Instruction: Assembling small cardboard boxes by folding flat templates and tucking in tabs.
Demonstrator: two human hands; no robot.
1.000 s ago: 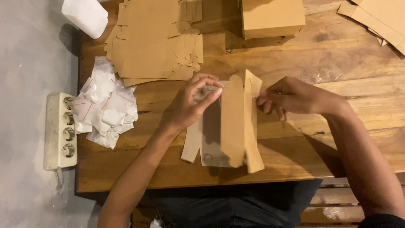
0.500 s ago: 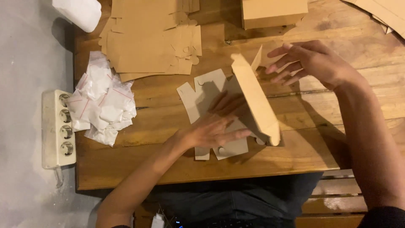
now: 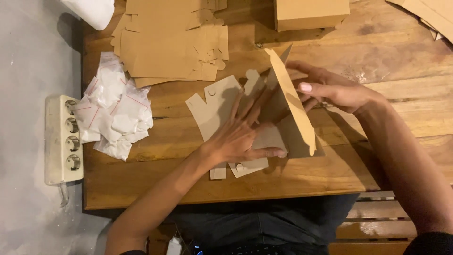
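The fingers (image 3: pixel 245 113) of the left hand (image 3: pixel 238 137) lie spread flat, pressing the flat part of a die-cut cardboard blank (image 3: pixel 222 111) against the wooden tabletop (image 3: pixel 377 52). The fingers (image 3: pixel 306 87) of the right hand (image 3: pixel 330 89) are loosely curled, thumb and fingertips pinching the raised panel (image 3: pixel 292 101) of that same blank, which stands up on edge just right of the left fingertips. Beyond the fingers, towards the far edge, lies a stack of flat cardboard blanks (image 3: pixel 165 42), and farther right of it a folded cardboard box (image 3: pixel 309 13). Well to the left of the left fingers sits a heap of small white sachets (image 3: pixel 115 113) with red lines. Farther left still, off the tabletop on the grey floor (image 3: pixel 23 71), lies a white power strip (image 3: pixel 63 139). More cardboard sheets (image 3: pixel 424 12) show at the far right corner.
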